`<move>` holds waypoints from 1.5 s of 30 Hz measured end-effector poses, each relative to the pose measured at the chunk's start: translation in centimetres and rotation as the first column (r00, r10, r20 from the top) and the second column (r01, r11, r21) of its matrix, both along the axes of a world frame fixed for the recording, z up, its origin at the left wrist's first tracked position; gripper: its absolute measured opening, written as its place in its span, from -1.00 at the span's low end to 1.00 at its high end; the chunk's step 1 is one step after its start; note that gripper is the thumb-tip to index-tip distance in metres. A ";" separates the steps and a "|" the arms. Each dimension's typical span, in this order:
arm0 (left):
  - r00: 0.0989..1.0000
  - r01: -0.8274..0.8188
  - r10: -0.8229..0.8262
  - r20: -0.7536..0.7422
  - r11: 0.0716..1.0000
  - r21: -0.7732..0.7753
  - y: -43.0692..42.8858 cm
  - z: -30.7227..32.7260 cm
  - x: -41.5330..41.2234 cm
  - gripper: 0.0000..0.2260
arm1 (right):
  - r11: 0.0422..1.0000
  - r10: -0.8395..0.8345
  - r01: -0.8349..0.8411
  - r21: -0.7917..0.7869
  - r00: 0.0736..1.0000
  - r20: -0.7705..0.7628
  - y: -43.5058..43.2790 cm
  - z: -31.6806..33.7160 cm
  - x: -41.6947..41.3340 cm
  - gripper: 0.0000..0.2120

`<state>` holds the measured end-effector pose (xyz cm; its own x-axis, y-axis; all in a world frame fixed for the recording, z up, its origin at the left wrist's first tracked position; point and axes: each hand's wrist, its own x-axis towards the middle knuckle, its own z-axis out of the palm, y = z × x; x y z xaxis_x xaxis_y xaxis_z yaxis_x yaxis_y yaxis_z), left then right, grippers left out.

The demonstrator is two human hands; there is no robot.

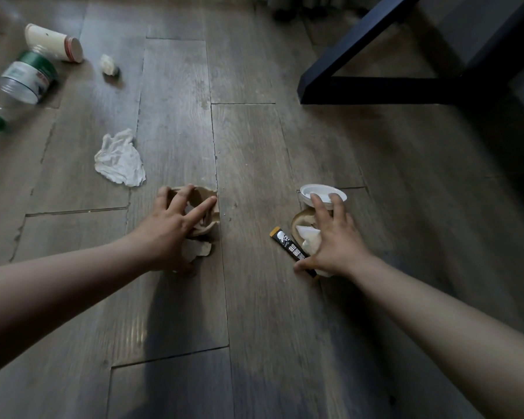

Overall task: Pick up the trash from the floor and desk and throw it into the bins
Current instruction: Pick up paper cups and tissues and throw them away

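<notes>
Trash sits under both hands, all on the floor (254, 146). My left hand (176, 228) is spread over a crumpled brown paper wad (201, 198): light, springy, I'd scrunch its middle. My right hand (330, 237) is splayed across a white lid (310, 189), tissue (310, 241) and black sachet (287, 244). The lid's probably stiff and slick, so grab its rim. Dark frame (375, 89) looms beyond my right hand.

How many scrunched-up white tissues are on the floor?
3. One large tissue lies beyond the left hand, one small tissue ball sits by the paper cup at top left, and a third tissue is under the right hand. Others may be hidden beneath the hands.
</notes>
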<state>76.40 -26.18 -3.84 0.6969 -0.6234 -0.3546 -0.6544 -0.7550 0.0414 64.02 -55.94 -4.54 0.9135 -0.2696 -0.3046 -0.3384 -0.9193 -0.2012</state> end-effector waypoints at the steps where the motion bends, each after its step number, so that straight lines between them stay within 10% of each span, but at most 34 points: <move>1: 1.000 -0.001 0.001 0.002 1.000 0.001 0.0 0.0 0.0 0.24 | 1.000 -0.001 0.001 -0.002 1.000 0.006 0.0 -0.1 0.1 0.37; 16: 0.998 0.014 -0.012 0.060 0.999 -0.045 -0.6 0.6 0.8 0.13 | 1.000 -0.007 0.008 -0.010 0.996 0.085 -0.5 -0.6 0.8 -0.04; 45: 0.999 -0.013 0.017 0.043 0.996 -0.091 -0.4 0.1 1.3 0.05 | 0.998 0.008 -0.019 0.055 0.981 0.194 -0.2 -0.4 1.3 -0.15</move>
